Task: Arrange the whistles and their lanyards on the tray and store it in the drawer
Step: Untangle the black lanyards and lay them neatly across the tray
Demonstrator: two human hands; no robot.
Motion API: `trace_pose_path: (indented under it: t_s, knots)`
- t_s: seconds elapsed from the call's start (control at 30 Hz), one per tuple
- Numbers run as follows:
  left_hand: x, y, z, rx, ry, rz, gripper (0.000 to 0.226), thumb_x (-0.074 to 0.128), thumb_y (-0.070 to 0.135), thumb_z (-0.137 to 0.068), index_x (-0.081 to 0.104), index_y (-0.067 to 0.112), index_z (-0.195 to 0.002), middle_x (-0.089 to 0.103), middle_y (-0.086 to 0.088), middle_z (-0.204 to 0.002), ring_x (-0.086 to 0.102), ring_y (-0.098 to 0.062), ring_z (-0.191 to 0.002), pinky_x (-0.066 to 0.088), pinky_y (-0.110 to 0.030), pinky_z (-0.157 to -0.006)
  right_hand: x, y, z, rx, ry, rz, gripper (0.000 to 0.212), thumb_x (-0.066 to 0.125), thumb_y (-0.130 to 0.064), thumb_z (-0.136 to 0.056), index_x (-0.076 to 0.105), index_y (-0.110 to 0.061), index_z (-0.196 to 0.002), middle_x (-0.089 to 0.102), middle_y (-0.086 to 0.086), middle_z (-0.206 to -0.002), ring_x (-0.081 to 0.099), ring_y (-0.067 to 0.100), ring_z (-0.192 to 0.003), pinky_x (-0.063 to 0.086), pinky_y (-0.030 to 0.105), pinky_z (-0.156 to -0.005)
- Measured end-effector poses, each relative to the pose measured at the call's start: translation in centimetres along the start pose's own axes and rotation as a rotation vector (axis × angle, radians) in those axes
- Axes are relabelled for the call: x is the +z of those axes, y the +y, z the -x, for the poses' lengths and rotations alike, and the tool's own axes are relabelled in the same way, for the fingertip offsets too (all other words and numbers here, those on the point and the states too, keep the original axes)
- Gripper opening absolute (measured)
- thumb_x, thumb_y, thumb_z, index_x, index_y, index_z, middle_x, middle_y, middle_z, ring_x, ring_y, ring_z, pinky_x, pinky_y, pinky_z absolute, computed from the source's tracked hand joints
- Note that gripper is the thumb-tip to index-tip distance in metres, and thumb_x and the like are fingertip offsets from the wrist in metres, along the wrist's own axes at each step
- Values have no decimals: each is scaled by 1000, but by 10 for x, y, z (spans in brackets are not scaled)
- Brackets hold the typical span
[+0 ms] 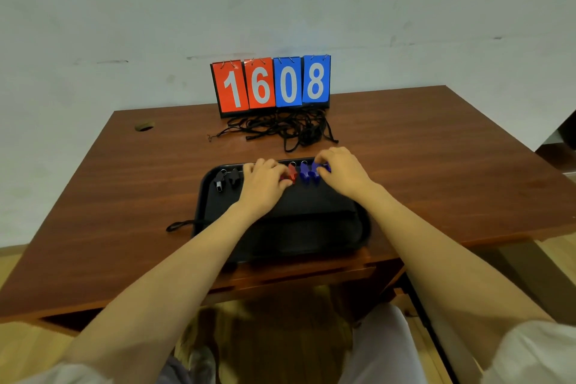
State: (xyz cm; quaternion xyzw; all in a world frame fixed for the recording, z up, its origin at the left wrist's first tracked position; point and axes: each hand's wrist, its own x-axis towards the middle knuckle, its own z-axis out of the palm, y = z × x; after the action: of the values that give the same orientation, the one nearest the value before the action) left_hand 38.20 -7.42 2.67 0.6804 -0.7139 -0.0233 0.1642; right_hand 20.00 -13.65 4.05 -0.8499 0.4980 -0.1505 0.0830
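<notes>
A black tray [280,227] lies on the brown desk near its front edge. Along the tray's far side stand two black whistles [226,181], red whistles [290,173] and blue whistles [307,174] in a row. My left hand [263,179] reaches over the row and its fingers curl round a red whistle. My right hand [341,170] pinches a blue whistle [322,167] at the right end of the row. A tangled heap of black lanyards [286,128] lies on the desk behind the tray. One more black lanyard [182,224] sticks out at the tray's left edge.
A flip scoreboard [271,84] reading 1608 stands at the back of the desk [436,165] against the wall. A round cable hole [144,126] is at the back left. The desk's front edge, with a drawer front below the tray, is near my knees.
</notes>
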Motion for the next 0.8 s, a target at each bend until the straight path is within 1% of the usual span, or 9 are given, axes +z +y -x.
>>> trace_pose_path:
  t_s: [0.1,0.2,0.3,0.4,0.5,0.57,0.67,0.73,0.8]
  knots:
    - [-4,7,-37,14,15,-25,26,49,34,-94,62,24,-115,58,2,-121,45,-21,-115,26,-36,-95,-10,4,-33,26,38,-28,27,53,-19,-93,61,-13,-117,61,8,-117,51,26,-113,46,40,-93]
    - [-4,4,-73,-9,7,-4,27,50,32,-94,61,22,-117,58,0,-121,45,-21,-117,28,-37,-98,-12,18,-68,92,55,-54,27,53,-18,-93,60,-11,-118,60,10,-118,53,26,-111,48,41,-94]
    - [3,-4,-108,-46,-70,11,28,51,28,-94,59,21,-120,54,-3,-126,43,-24,-122,29,-39,-102,-5,40,-104,189,-23,-40,28,50,-17,-93,57,-10,-120,58,13,-121,51,31,-113,46,41,-92]
    - [20,-10,-140,-53,-154,63,35,50,24,-95,53,19,-130,47,-6,-136,38,-27,-127,30,-41,-105,7,61,-133,241,-122,-19,31,47,-11,-93,53,-8,-124,55,17,-124,51,35,-113,45,41,-89]
    - [42,-11,-161,19,-164,79,45,51,20,-94,44,19,-138,40,-5,-143,33,-26,-132,32,-41,-106,26,76,-153,252,-220,-15,41,44,-7,-93,47,-12,-134,48,16,-129,49,35,-116,44,42,-92]
    - [56,-10,-172,90,-167,65,49,52,17,-93,40,19,-141,35,-4,-148,29,-26,-137,33,-41,-107,39,85,-161,261,-259,-1,43,44,-7,-94,44,-12,-137,45,16,-132,46,36,-120,43,43,-95]
    - [72,-13,-183,140,-252,-28,49,48,18,-96,36,20,-143,30,0,-152,25,-24,-140,31,-42,-108,55,97,-167,288,-196,23,34,43,-5,-94,49,-6,-128,46,17,-127,44,36,-119,42,43,-94]
    - [79,-19,-186,119,-287,-73,46,43,18,-98,37,18,-143,32,1,-152,27,-23,-139,29,-41,-108,60,100,-167,295,-148,37,29,42,-2,-94,50,-3,-122,47,18,-122,46,37,-114,42,42,-88]
    - [82,-25,-185,90,-270,-79,43,40,16,-99,40,17,-142,35,1,-150,30,-23,-137,30,-40,-107,61,100,-165,268,-133,73,26,41,0,-94,50,-2,-119,50,20,-118,49,38,-109,43,41,-82]
